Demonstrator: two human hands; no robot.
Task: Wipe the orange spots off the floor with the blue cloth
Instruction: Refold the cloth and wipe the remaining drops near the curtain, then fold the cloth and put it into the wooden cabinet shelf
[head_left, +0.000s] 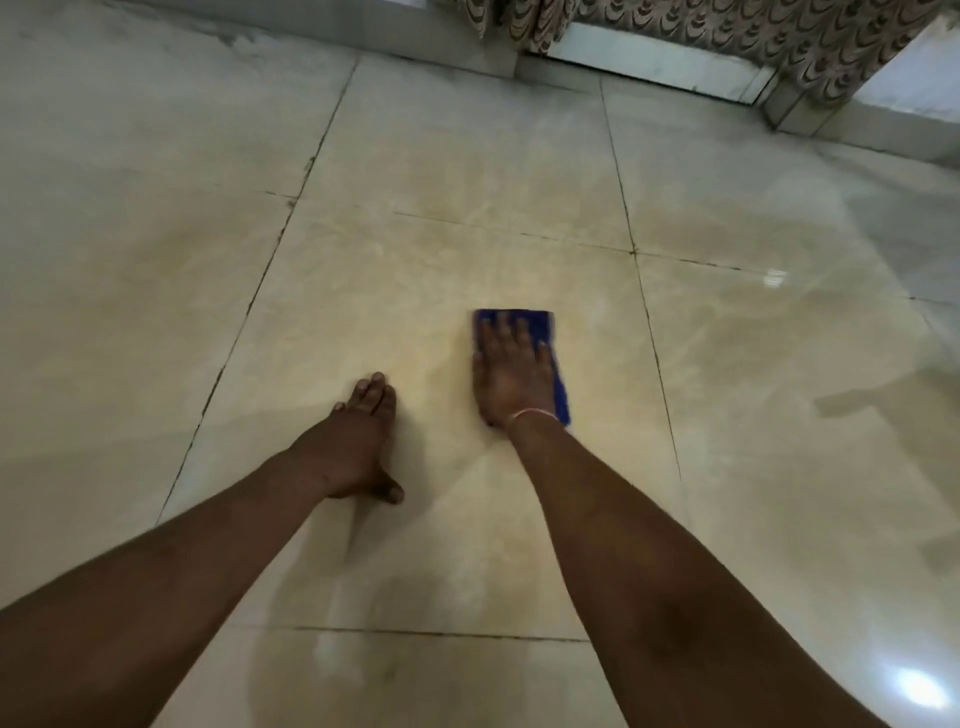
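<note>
Head view: right hand (511, 376) lies flat, palm down, fingers spread on the blue cloth (558, 387), pressing it to the floor (467, 182) rather than clutching it. The cloth is folded to a narrow pad mid-tile, just right of centre. Left hand (358, 441) is also flat and empty, palm on the tile, bracing, near the cloth but not touching it.

No orange spots are clearly visible; the tile around the cloth only looks faintly yellowish, and any spot under the pad is hidden. My read: she's mid-wipe.

To do it well: keep the whole palm loaded, use overlapping strokes, refold to a clean face so residue doesn't smear.

Surroundings: dark grout lines (249, 322) could trap residue. Patterned curtain (779, 36) and wall base sit well away. Nothing obstructs the stroke except the bracing hand.
</note>
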